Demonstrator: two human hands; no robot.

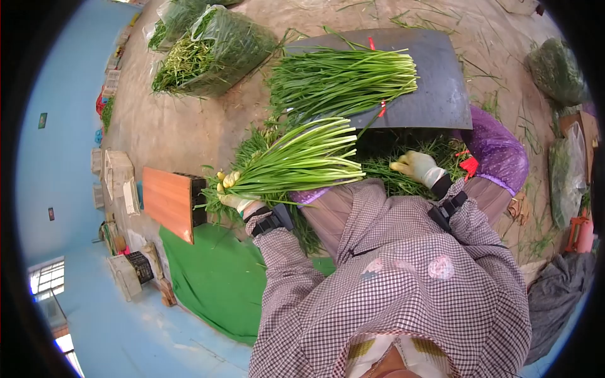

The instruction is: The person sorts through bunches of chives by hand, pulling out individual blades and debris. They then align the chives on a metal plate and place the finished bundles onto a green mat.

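Observation:
My gloved left hand (pixel 234 191) is closed round the leafy end of a bunch of long green stalks (pixel 302 157), whose pale ends point right across my lap. My gloved right hand (pixel 416 167) hovers over or touches loose greens (pixel 394 179) between my knees; its fingers point left, and whether they pinch anything is too small to tell. In front of me, a larger pile of stalks (pixel 346 79) lies on a dark curved board (pixel 444 75), its pale ends to the right. Red ties (pixel 382 108) show at the pile's near and far sides.
Clear bags of greens (pixel 236 50) stand at the upper left, others (pixel 558 72) at the right. An orange-brown board (pixel 167 203) leans by a dark crate at left, near a green cloth (pixel 214 277). A red object (pixel 469 165) lies by my right knee.

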